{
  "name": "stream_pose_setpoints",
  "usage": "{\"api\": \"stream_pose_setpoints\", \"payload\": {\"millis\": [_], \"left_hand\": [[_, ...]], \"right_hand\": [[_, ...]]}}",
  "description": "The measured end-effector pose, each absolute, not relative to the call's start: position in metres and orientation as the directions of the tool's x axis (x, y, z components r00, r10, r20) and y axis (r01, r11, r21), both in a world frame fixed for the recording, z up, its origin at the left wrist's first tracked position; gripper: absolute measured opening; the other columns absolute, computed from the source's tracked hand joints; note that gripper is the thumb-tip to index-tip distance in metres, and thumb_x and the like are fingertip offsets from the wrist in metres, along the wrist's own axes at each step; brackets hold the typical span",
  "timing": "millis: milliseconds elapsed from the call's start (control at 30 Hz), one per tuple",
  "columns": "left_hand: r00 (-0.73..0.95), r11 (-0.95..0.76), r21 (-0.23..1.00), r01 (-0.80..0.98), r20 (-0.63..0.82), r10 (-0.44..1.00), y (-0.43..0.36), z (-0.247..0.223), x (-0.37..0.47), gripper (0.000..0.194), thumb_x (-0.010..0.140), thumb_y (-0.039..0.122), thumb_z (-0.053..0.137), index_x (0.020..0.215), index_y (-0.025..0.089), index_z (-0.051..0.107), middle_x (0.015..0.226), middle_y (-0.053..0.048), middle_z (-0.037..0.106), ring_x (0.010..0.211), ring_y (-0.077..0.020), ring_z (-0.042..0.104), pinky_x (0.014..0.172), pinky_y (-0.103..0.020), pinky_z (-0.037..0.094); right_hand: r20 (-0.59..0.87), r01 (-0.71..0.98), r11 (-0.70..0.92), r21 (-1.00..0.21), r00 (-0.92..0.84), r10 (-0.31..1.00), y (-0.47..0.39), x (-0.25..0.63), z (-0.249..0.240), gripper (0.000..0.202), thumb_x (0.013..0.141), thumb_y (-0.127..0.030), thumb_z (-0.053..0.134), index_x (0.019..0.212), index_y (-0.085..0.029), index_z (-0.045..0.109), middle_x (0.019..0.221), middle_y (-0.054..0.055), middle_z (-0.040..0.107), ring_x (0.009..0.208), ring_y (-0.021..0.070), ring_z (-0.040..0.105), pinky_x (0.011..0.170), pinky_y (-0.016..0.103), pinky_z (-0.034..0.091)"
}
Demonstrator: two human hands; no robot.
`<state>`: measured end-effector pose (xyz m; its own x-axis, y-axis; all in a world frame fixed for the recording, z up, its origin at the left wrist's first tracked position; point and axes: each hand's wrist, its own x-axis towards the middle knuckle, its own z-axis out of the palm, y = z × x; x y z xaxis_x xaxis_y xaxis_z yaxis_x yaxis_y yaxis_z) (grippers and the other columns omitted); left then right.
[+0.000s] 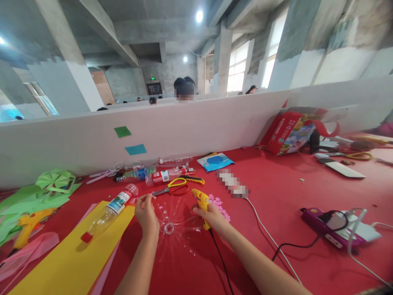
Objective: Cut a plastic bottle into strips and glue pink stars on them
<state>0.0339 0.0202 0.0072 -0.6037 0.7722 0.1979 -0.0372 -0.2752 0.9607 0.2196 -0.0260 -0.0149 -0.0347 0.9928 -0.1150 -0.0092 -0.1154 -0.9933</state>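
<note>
My right hand [211,217] is wrapped round a yellow hot glue gun [201,198], whose black cord trails toward me. The fingers of my left hand [147,213] are pinched together near the tip of the scissors; what they hold, if anything, is too small to make out. Between my hands lies a clear plastic bottle piece [168,228], cut into strips that spread out round its neck. Just beyond are scissors [172,187] with yellow and red handles. Pink paper stars [218,205] lie right of the glue gun, partly hidden by my right hand.
A clear bottle [107,213] lies on yellow paper [70,254] at left, near green paper [55,184] and another glue gun [30,225]. More bottles [159,176] and a wipes pack [216,162] lie by the white partition [184,127]. A purple power strip [328,227] is at right.
</note>
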Motion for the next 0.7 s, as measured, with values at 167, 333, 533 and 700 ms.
{"api": "stream_pose_setpoints", "payload": {"millis": [167,333,533,700], "left_hand": [[-0.603,-0.295,0.939,-0.175,0.135,0.786,0.017,0.012,0.031,0.022,0.064,0.034,0.059,0.067,0.017,0.046,0.057,0.006,0.051,0.041,-0.0042,0.028,0.039,-0.020,0.019],[-0.563,-0.306,0.927,-0.217,0.137,0.815,0.023,0.015,0.034,0.019,0.063,0.030,0.061,0.066,0.016,0.048,0.054,0.007,0.051,0.040,-0.0036,0.029,0.040,-0.019,0.019],[-0.505,-0.312,0.925,-0.217,0.167,0.847,0.027,0.015,0.036,0.016,0.063,0.028,0.063,0.068,0.016,0.055,0.060,0.003,0.059,0.052,-0.0075,0.049,0.050,-0.020,0.037],[-0.458,-0.357,0.913,-0.198,0.235,0.857,0.025,0.025,0.023,0.014,0.063,0.027,0.066,0.070,0.017,0.059,0.075,0.000,0.066,0.080,-0.0140,0.061,0.080,-0.027,0.044]], "right_hand": [[-0.039,0.090,-0.043,-0.995,0.052,0.998,-0.020,0.209,-0.019,0.018,0.054,-0.009,0.057,0.065,-0.021,0.049,0.059,-0.005,0.054,0.056,0.0126,0.053,0.054,0.023,0.042],[0.006,0.148,-0.013,-0.989,0.125,0.992,-0.002,0.218,-0.019,0.014,0.057,-0.012,0.055,0.062,-0.021,0.046,0.056,-0.006,0.050,0.055,0.0133,0.049,0.054,0.024,0.039],[0.022,0.140,0.000,-0.990,0.154,0.988,0.000,0.227,-0.019,0.015,0.057,-0.016,0.057,0.071,-0.019,0.054,0.059,-0.005,0.053,0.053,0.0122,0.049,0.051,0.023,0.037],[0.033,0.064,0.020,-0.998,0.194,0.981,-0.003,0.243,-0.012,0.023,0.060,-0.026,0.060,0.081,-0.019,0.055,0.060,-0.005,0.052,0.052,0.0117,0.048,0.050,0.023,0.037]]}}
